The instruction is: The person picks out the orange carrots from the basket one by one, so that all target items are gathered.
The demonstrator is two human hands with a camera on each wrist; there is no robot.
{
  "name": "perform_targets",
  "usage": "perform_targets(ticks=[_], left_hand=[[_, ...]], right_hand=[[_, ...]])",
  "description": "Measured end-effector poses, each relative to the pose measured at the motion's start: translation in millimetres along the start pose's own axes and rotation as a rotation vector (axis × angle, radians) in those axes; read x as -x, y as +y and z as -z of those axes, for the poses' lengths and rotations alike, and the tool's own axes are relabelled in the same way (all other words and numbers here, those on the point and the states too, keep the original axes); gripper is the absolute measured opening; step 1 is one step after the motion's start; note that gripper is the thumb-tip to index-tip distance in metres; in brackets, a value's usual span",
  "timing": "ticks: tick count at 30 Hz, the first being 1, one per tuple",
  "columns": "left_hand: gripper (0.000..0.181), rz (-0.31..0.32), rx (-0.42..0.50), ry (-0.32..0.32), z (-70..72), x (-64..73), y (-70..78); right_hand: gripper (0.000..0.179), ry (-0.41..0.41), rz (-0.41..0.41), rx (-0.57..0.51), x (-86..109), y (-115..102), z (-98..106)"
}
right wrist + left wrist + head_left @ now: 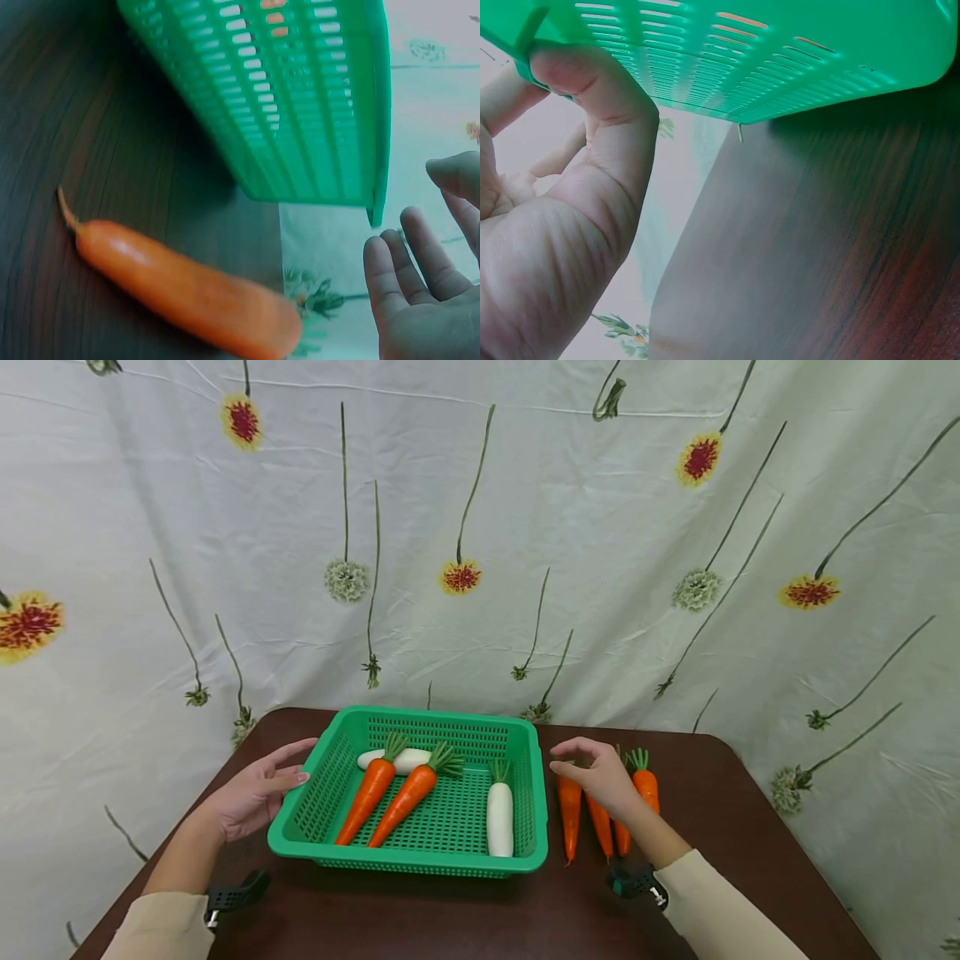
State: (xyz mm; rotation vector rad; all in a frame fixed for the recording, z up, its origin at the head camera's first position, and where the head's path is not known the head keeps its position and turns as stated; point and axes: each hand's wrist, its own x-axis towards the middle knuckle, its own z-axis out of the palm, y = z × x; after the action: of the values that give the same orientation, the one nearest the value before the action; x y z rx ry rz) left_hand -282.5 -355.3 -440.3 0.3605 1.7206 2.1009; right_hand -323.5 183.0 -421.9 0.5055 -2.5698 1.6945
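The green basket [408, 858] is set on the dark bench [420, 918] between both hands, presumably so that either side can be reached without leaning. Inside it, two carrots [371, 795] are laid slantwise at the left, their leafy ends carried over a white radish [411, 761], by which they are probably propped; a second white radish [499, 818] is placed lengthwise near the right wall. The loose carrots [570, 818] are grouped on the bench just beside the basket, perhaps for easy reach, and are partly hidden by the right hand [600, 777]. That hand is held above them, its fingers loosely bent, nothing grasped, apart from the rim. The left hand [251, 797] is angled in at the left rim, fingers relaxed, not clenched; whether the thumb is pressed there cannot be told
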Motion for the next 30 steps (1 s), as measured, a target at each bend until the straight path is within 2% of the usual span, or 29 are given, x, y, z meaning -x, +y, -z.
perform_targets(ticks=[10, 17, 25, 30], left_hand=[[0.066, -0.005, -0.016, 0.007, 0.8, 0.9, -0.1], [0.064, -0.012, -0.007, 0.001, 0.8, 0.8, 0.7], [0.062, -0.015, -0.007, -0.009, -0.6, 0.5, 0.6], [0.067, -0.002, -0.016, 0.01, 0.5, -0.2, -0.7]], right_hand=[[0.03, -0.063, 0.004, -0.108, -3.9, -24, -18], [0.034, -0.113, 0.007, -0.112, -7.2, -39, -27], [0.031, -0.237, -0.076, -0.076, -17.0, -54, -39], [0.035, -0.288, -0.147, -0.113, -24.9, -64, -46]])
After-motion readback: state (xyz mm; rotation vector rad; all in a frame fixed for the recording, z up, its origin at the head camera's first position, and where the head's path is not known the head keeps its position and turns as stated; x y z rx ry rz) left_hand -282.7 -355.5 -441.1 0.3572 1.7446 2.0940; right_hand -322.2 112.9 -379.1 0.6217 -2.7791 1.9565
